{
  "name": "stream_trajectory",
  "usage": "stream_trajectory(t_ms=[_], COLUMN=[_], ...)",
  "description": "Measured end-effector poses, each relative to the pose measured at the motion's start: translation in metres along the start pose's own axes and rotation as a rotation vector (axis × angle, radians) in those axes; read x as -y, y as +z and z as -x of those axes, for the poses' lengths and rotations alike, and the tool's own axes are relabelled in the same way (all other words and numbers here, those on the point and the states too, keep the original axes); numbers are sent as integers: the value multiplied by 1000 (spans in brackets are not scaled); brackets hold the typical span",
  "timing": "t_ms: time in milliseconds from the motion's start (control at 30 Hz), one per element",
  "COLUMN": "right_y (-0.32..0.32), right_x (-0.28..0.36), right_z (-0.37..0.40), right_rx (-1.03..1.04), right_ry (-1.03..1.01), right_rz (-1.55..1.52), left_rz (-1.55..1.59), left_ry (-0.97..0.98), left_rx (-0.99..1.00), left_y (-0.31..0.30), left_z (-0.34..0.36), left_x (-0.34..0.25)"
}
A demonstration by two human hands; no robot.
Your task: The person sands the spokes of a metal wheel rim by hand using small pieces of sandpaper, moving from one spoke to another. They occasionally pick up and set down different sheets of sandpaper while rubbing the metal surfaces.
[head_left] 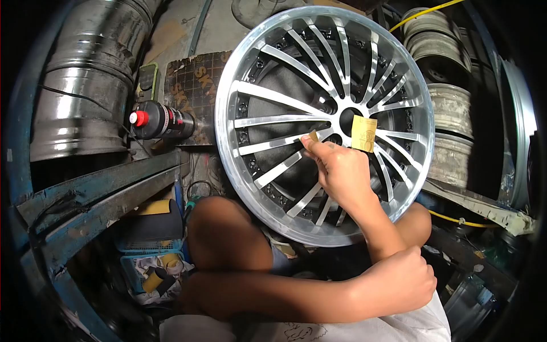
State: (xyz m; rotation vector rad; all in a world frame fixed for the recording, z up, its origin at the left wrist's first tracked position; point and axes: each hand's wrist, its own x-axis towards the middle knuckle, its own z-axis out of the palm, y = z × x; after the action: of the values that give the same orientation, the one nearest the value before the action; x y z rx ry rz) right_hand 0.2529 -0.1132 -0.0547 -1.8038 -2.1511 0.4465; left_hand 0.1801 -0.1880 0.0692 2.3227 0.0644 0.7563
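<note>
A large multi-spoke car wheel rim with bright bare-metal spokes and dark recesses stands tilted before me, at my legs. My right hand is over its lower spokes, pinching a small folded piece of tan sandpaper against a spoke left of the hub. Another tan sandpaper piece, with printing on its back, lies beside the centre hole. My left arm crosses my lap, and my left hand is closed in a fist by my right forearm. Whatever is inside that fist is hidden.
A black bottle with a red cap lies at the left near a dark printed board. Stacked wheel rims stand left and right. A blue basket at lower left holds sandpaper and rags. A yellow hose runs at right.
</note>
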Motion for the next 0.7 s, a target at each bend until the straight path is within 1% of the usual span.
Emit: stream_trajectory(t_ms=[67,167,200,300,333,367,433,533,633,667,700], right_y=[-3,-12,-16,-12,3,16,-6,-8,-1,-9,-7], right_x=[3,-2,3,17,9,6,19,26,30,32,34], right_z=[-3,4,6,-1,-2,3,2,-5,-5,-4,-5], right_rx=[47,122,116,-58,-50,22,160,26,77,186,123], right_ry=[-5,-8,-19,-66,-103,-83,-48,-96,-160,-151,-154], right_rz=[65,48,49,-17,33,105,180,185,300,340,345], left_rz=[-5,73,67,59,56,55,34,41,62,59,67], left_ry=[-2,-1,-4,-34,-34,-31,-32,-47,-40,-45,-45], left_rx=[-30,-58,-41,-11,-7,-1,-11,-22,-46,-66,-72], left_y=[7,16,18,24,23,23,22,18,15,13,12], left_z=[-6,-14,-16,-18,-19,-20,-19,-22,-21,-21,-21], left_x=[-2,0,3,8,10,11,14,17,18,20,19])
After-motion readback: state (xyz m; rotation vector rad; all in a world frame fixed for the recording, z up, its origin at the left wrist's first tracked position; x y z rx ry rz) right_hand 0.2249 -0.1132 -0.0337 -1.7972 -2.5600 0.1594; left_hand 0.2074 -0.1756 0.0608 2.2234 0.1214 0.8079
